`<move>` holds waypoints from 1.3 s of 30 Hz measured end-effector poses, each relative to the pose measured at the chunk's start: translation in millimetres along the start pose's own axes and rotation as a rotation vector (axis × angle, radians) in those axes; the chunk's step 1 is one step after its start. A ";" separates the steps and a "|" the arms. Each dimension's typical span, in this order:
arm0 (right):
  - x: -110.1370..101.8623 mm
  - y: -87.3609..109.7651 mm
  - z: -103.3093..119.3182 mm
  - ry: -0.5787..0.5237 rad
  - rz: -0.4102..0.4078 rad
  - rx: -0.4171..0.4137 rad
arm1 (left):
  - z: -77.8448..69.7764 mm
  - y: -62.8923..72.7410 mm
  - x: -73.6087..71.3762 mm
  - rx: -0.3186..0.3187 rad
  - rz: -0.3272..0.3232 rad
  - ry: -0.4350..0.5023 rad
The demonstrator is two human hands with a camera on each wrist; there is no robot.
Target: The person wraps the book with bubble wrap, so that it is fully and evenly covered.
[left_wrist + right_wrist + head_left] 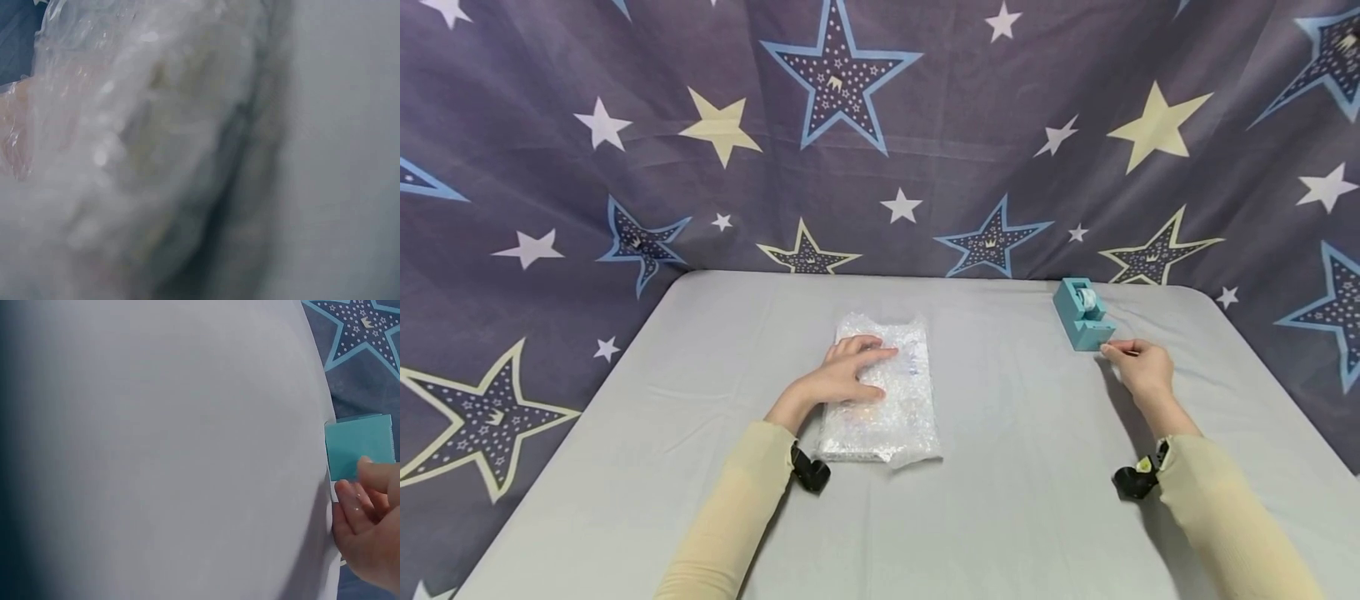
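Note:
A flat package wrapped in clear bubble wrap [902, 417] lies on the table. My left hand [842, 377] rests on its left part with fingers and thumb spread. In the left wrist view the bubble wrap [125, 156] fills much of the picture, blurred. A teal tape dispenser [1078, 321] with a white-cored roll stands at the table's back right. At its front end, my right hand [1142, 367] has thumb and fingers drawn together and seems to pinch the end of the clear tape [357, 503], which shows only as small glints. The dispenser's teal end [356, 444] is just beyond the thumb.
A light grey cloth covers the table [1000, 467]. Behind and beside it hangs a dark curtain [880, 225] printed with stars. Black wrist cameras [810, 471] are strapped at both cuffs. Bare cloth lies between the package and the dispenser.

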State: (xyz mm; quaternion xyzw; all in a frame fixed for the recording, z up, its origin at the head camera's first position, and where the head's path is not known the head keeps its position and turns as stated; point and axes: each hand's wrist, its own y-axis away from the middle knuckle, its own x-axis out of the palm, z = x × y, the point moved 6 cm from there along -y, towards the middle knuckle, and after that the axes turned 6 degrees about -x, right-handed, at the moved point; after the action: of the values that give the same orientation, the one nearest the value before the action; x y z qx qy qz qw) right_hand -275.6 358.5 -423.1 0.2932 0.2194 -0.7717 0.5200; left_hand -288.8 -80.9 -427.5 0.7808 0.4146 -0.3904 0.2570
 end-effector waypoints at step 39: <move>56.2 49.6 76.0 -0.086 0.193 -0.369 | -0.5 0.4 0.4 -0.009 -0.007 0.006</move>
State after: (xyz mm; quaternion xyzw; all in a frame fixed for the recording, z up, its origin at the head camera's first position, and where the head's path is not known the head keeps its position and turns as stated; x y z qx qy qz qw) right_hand -262.7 253.8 -407.3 0.1794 0.3052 -0.6769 0.6454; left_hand -288.1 -80.5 -427.5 0.7793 0.4198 -0.3872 0.2580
